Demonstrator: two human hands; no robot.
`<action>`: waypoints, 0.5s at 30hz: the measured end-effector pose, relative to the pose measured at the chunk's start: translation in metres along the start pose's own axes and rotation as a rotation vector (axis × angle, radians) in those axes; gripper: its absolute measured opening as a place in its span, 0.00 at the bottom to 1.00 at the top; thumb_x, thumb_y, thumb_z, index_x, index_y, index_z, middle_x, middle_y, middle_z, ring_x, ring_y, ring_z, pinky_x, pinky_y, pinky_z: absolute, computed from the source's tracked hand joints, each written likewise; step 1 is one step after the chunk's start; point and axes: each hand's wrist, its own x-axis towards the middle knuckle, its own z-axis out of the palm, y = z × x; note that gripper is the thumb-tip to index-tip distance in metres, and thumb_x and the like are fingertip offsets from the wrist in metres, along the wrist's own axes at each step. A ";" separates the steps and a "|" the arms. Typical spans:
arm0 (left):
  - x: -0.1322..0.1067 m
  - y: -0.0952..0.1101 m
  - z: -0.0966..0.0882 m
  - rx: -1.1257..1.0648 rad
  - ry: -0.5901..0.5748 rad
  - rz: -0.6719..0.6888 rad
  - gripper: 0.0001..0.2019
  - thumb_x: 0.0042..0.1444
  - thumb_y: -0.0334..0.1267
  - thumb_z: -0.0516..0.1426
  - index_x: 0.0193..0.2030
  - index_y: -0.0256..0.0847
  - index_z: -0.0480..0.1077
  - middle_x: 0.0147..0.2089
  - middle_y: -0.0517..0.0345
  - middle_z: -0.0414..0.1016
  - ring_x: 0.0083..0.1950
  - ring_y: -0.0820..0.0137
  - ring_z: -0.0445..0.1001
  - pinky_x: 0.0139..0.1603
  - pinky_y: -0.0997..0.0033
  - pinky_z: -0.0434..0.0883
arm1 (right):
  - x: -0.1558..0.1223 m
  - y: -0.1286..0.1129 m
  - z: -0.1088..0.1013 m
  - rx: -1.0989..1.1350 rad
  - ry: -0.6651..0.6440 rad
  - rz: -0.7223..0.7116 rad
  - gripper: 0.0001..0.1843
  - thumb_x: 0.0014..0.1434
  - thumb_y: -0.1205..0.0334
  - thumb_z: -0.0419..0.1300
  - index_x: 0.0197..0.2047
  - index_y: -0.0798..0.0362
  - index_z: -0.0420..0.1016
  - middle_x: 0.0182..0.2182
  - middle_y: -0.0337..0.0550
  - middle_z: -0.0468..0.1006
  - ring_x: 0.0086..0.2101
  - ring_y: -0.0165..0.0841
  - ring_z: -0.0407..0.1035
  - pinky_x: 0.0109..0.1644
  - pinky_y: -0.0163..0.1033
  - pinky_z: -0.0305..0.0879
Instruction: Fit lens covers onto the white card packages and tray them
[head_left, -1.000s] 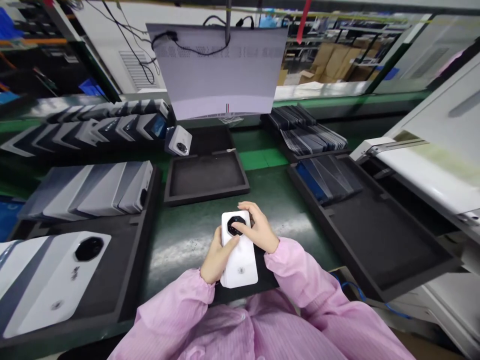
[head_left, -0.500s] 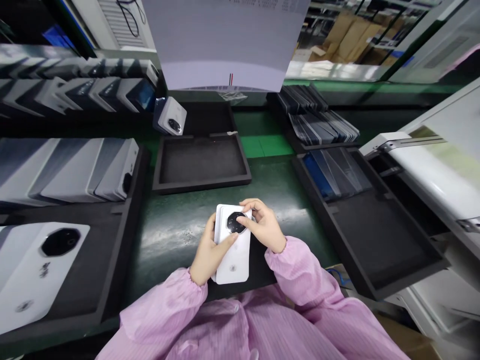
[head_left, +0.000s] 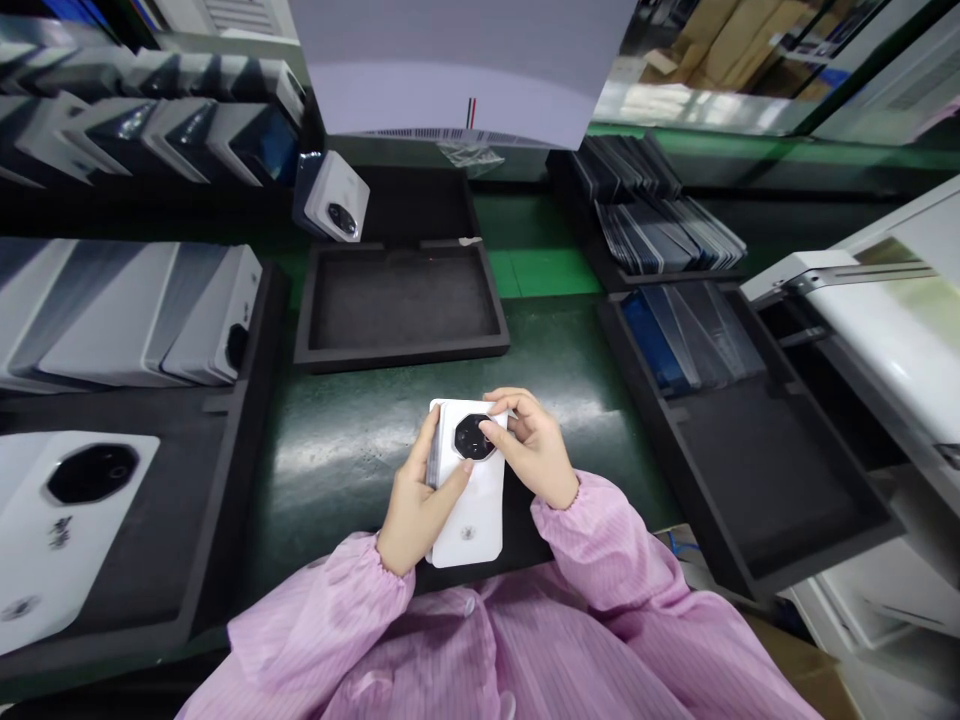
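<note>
Low in front of my body is a stack of thin white panels (head_left: 475,505), shaped like phone backs, with a black eight-sided camera patch (head_left: 472,440) on the top one. My left hand (head_left: 421,496) wraps the stack's left side, its thumb lying on the face just below the patch. At the upper right corner, my right hand (head_left: 534,445) pinches the edge with its fingers, and its thumb rests on the right part of the patch. The panels' layered edges show along the left side. Fingers beneath the stack are hidden.
Black foam trays (head_left: 401,355) stand on the green bench (head_left: 360,420). White panels (head_left: 90,320) fill the left trays, with a larger-looking one (head_left: 75,560) near me. Dark clear-edged sheets (head_left: 690,335) lie in the right tray. A printed sheet (head_left: 461,60) hangs ahead.
The camera view has shifted, so the trays sit higher in the picture. My right thumb has slid slightly right and up on the patch. Both hands keep hold of the stack.
</note>
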 end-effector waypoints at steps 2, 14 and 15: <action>-0.001 -0.001 -0.001 0.058 0.008 0.005 0.36 0.56 0.42 0.59 0.69 0.52 0.48 0.61 0.54 0.68 0.55 0.60 0.72 0.50 0.64 0.74 | 0.000 -0.001 -0.001 -0.007 -0.015 0.011 0.05 0.56 0.63 0.62 0.34 0.52 0.69 0.46 0.48 0.69 0.44 0.35 0.71 0.42 0.40 0.73; 0.004 0.006 -0.001 -0.203 0.097 0.016 0.36 0.55 0.39 0.60 0.68 0.51 0.50 0.64 0.54 0.66 0.60 0.63 0.69 0.57 0.67 0.70 | -0.014 -0.008 0.009 -0.411 -0.108 -0.753 0.10 0.57 0.76 0.58 0.39 0.52 0.71 0.33 0.41 0.80 0.44 0.36 0.75 0.60 0.55 0.65; 0.005 0.006 -0.001 -0.202 0.111 0.021 0.36 0.55 0.39 0.60 0.68 0.51 0.50 0.64 0.54 0.66 0.60 0.63 0.69 0.57 0.67 0.70 | -0.015 -0.007 0.009 -0.383 -0.117 -0.788 0.11 0.56 0.77 0.58 0.40 0.53 0.71 0.33 0.43 0.81 0.43 0.35 0.76 0.57 0.51 0.70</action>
